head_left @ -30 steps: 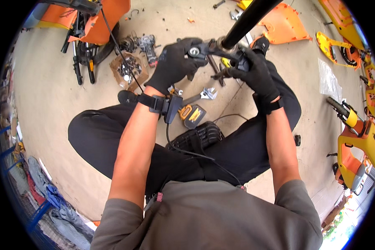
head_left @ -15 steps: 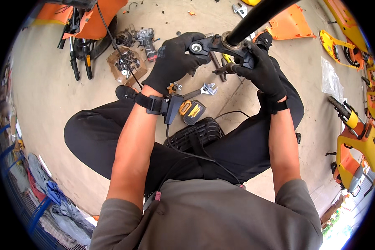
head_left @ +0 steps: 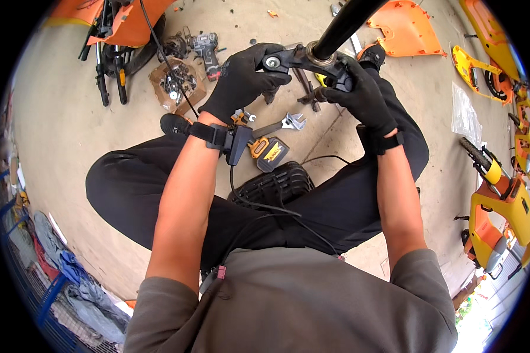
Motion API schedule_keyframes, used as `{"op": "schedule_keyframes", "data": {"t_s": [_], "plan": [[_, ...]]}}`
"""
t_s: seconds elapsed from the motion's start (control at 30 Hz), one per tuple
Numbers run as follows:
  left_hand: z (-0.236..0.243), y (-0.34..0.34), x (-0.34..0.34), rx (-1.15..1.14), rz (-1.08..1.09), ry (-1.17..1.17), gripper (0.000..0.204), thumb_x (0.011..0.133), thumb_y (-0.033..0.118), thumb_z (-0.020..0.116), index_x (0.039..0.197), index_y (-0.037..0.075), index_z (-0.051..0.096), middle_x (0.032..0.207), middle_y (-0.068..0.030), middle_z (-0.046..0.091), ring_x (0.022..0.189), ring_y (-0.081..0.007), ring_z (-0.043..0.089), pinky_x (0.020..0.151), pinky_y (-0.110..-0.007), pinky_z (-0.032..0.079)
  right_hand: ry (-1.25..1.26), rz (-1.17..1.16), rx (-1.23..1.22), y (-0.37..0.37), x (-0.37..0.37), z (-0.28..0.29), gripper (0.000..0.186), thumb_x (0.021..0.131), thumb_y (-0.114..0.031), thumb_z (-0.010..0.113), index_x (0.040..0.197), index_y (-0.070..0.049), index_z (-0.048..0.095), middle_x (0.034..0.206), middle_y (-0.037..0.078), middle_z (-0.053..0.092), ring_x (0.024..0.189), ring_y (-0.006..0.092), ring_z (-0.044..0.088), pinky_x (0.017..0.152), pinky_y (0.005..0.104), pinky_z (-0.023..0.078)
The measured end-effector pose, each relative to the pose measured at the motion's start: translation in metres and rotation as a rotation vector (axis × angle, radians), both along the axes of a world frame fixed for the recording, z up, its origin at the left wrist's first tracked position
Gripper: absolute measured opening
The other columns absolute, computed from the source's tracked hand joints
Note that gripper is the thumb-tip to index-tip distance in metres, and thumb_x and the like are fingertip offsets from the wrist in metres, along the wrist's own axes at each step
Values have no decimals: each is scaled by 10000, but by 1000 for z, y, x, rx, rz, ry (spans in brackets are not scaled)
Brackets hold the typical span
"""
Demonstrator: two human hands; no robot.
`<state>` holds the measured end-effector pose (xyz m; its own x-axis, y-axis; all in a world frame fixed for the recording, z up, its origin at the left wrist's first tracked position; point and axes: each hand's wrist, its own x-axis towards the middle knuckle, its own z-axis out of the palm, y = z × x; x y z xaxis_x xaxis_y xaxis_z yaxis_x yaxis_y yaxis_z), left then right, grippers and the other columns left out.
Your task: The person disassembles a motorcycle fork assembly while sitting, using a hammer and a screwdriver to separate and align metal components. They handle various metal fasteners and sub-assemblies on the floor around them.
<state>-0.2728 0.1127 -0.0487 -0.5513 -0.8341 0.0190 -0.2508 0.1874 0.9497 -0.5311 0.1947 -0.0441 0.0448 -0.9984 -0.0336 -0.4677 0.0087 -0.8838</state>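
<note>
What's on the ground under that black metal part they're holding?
Under the black bracket and black tube, the concrete floor shows an adjustable wrench and a yellow-and-black battery pack. The gloved left hand and right hand cover anything else there.

Bright, even daylight lit the scene, casting only soft shadows under the seated person's legs (head_left: 159,194) on the concrete floor (head_left: 59,117), while the fisheye lens bent straight edges toward a black circular rim and overexposed the lower right corner; focus stayed sharp centrally.
</note>
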Motion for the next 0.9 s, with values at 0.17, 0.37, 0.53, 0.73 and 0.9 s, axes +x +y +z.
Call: {"op": "schedule_keyframes", "data": {"t_s": [0.17, 0.37, 0.53, 0.73, 0.9], "plan": [[9, -8, 0, -108, 20, -20, 499, 781, 101, 786, 1250, 9, 639, 966, -98, 738, 857, -157, 695, 793, -312, 557, 89, -25, -80, -4, -1, 10, 704, 771, -88, 828, 1406, -54, 526, 878, 8, 632, 777, 85, 569, 708, 275, 509], [8, 5, -1, 67, 31, -67, 513, 766, 134, 818, 1234, 5, 654, 1020, -112, 738, 877, -163, 693, 819, -307, 554, -73, 11, 87, 3, -1, 4, 683, 795, -68, 812, 1409, -49, 513, 917, 14, 652, 796, 80, 593, 719, 269, 522], [9, -9, 6, 3, 36, -32, 506, 791, 137, 794, 1252, -2, 638, 975, -99, 736, 854, -162, 693, 807, -305, 557, -69, 16, 5, -11, 7, 4, 636, 807, -62, 794, 1385, -41, 529, 912, 16, 654, 781, 69, 592, 710, 253, 516], [19, 0, 6, -100, 23, 10, 481, 798, 140, 791, 1245, 32, 649, 1004, -89, 733, 886, -148, 690, 801, -307, 552, -100, -41, 115, -1, 9, 34, 680, 787, -92, 837, 1388, -21, 527, 886, 10, 650, 798, 60, 582, 707, 243, 509], [-11, -19, 3, -166, 22, -35, 492, 800, 185, 800, 1242, 31, 650, 992, -91, 729, 885, -155, 683, 814, -312, 549, 44, -28, -34, -17, 1, -3, 685, 792, -66, 824, 1399, -20, 510, 934, 24, 674, 839, 96, 631, 751, 269, 547]]}}
